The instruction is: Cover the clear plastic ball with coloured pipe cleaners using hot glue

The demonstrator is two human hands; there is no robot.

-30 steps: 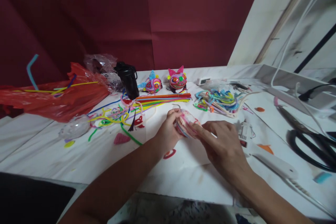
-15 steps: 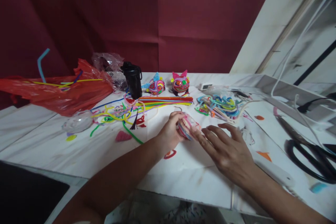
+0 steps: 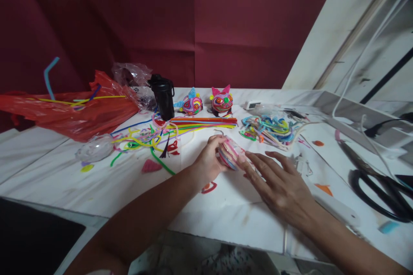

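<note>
My left hand (image 3: pixel 211 157) is closed round a small rounded piece (image 3: pixel 229 154) wrapped in pink, cream and blue pipe cleaners, held just above the table. My right hand (image 3: pixel 274 180) has its fingers stretched out, the index fingertip resting on the piece's right side. Below the piece lies a red and orange eye-shaped pipe cleaner part (image 3: pixel 209 187). A pink fuzzy triangle (image 3: pixel 151 166) is left of my left forearm, close to a dark tassel (image 3: pixel 164 148) and red curled bits (image 3: pixel 173 148).
Two finished-looking animal heads (image 3: pixel 222 101) stand at the back beside a black bottle (image 3: pixel 163 96). Pipe cleaners (image 3: pixel 206 123) lie before them; a coiled heap (image 3: pixel 274 129) is to the right. Large scissors (image 3: pixel 380 180) sit far right, a red plastic bag (image 3: pixel 74 116) far left.
The piece stays in my left hand. My right fingers shift slightly along its right side, still touching it. The objects on the table stay put.
</note>
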